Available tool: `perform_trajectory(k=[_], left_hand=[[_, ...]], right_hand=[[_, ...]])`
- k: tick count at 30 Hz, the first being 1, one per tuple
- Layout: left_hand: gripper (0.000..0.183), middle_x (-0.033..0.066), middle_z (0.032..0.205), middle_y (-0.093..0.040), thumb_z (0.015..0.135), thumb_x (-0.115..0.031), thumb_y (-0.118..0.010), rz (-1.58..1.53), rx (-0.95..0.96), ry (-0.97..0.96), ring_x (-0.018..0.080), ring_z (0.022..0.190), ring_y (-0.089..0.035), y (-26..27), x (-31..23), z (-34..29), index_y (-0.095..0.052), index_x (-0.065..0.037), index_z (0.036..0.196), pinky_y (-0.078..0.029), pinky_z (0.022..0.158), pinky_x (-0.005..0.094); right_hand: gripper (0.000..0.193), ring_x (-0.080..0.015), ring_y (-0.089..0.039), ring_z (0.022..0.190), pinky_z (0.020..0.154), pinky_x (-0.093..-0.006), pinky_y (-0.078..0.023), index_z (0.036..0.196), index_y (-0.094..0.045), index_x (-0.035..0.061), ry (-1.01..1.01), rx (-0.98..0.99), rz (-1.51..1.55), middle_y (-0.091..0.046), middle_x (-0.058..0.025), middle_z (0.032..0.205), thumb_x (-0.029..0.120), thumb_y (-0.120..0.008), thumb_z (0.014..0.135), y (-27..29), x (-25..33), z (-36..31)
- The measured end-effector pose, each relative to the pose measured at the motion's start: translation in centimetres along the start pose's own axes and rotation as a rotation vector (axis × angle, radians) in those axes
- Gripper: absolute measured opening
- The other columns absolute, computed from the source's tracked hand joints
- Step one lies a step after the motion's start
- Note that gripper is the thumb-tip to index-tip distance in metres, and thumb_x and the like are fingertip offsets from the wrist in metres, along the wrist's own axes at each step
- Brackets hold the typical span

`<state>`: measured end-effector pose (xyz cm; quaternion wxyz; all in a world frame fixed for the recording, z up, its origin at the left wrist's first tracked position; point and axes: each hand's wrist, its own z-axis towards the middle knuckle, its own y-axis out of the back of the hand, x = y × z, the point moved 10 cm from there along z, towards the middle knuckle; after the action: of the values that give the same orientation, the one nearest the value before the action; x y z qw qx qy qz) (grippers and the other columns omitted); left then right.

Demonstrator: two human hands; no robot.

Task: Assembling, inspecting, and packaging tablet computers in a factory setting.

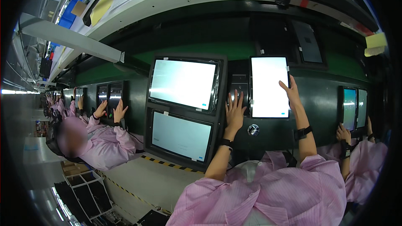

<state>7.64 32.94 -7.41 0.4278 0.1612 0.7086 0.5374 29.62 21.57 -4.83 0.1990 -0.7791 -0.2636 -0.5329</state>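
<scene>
A tablet (268, 86) with a bright white screen stands lengthwise in front of me. My right hand (292, 92) grips its right edge, the thumb lying over the screen and the other fingers along the side. Just left of that tablet, my left hand (235, 114) is open, its fingers stretched over a dark surface below a dark panel (239, 77). What lies under the palm is hidden. A small shiny metal piece (253, 130) sits on the bench right of my left wrist.
Left of my hands, a black tray (222, 84) holds an upper lit tablet (183, 84) and a lower lit tablet (181, 134). Farther back lies a dark tablet (307, 42) in a tray. Co-workers' hands (119, 111) work at both sides. A grey beam (75, 37) juts in from the left.
</scene>
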Motion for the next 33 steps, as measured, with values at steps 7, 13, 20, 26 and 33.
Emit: perform_trajectory(k=[7,13,20,26,33], left_hand=[[0.062,0.0092,0.149,-0.004,0.084,-0.012,-0.051,0.033,0.097,0.029,0.0344,0.137,-0.003,-0.8,0.4,-3.1,-0.023,-0.011,0.14,-0.007,0.108,0.0531],[0.071,0.0239,0.145,-0.007,0.077,0.003,-0.052,0.01,0.284,0.089,0.038,0.135,-0.008,-0.7,-0.7,-7.2,-0.012,0.011,0.135,-0.013,0.11,0.046],[0.07,0.0336,0.14,-0.011,0.083,-0.007,-0.052,-0.267,0.329,0.098,0.0404,0.133,-0.011,0.5,-0.5,-9.7,-0.01,0.015,0.134,-0.01,0.111,0.0395],[0.064,0.033,0.137,-0.022,0.088,-0.02,-0.052,-0.283,0.328,-0.016,0.0396,0.13,-0.022,6.4,-4.5,-10.2,-0.022,0.014,0.132,-0.019,0.108,0.0406],[0.044,0.028,0.13,-0.038,0.088,-0.021,-0.053,-0.304,0.387,-0.368,0.0397,0.123,-0.034,8.5,-12.7,-14.1,-0.045,0.004,0.123,-0.028,0.101,0.0424]], right_hand=[[0.068,-0.0245,-0.045,0.116,0.094,-0.0319,-0.04,0.133,-0.031,0.0002,-0.143,0.122,-0.006,-0.041,-0.0187,0.129,0.018,-0.068,0.079,-3.9,-2.9,-0.5],[0.07,-0.0228,-0.044,0.117,0.094,-0.0315,-0.039,0.131,-0.032,-0.0043,-0.082,0.095,-0.103,-0.042,-0.0172,0.129,0.019,-0.07,0.078,-4.0,-6.7,-1.2],[0.063,-0.0383,-0.059,0.088,0.076,-0.0432,-0.047,0.11,-0.05,-0.0029,0.046,-0.001,-0.79,-0.059,-0.0221,0.101,0.046,-0.065,0.074,-6.5,-4.2,-1.9],[0.051,-0.0326,-0.054,0.093,0.073,-0.0398,-0.047,0.11,-0.054,0.0037,0.275,-0.061,-1.154,-0.056,-0.0172,0.1,0.042,-0.06,0.078,-7.0,-1.9,-5.0],[0.04,-0.0352,-0.059,0.079,0.069,-0.0447,-0.046,0.096,-0.057,0.0028,0.18,-0.255,-0.606,-0.06,-0.0187,0.078,0.041,-0.049,0.087,-0.1,-1.2,-21.8]])
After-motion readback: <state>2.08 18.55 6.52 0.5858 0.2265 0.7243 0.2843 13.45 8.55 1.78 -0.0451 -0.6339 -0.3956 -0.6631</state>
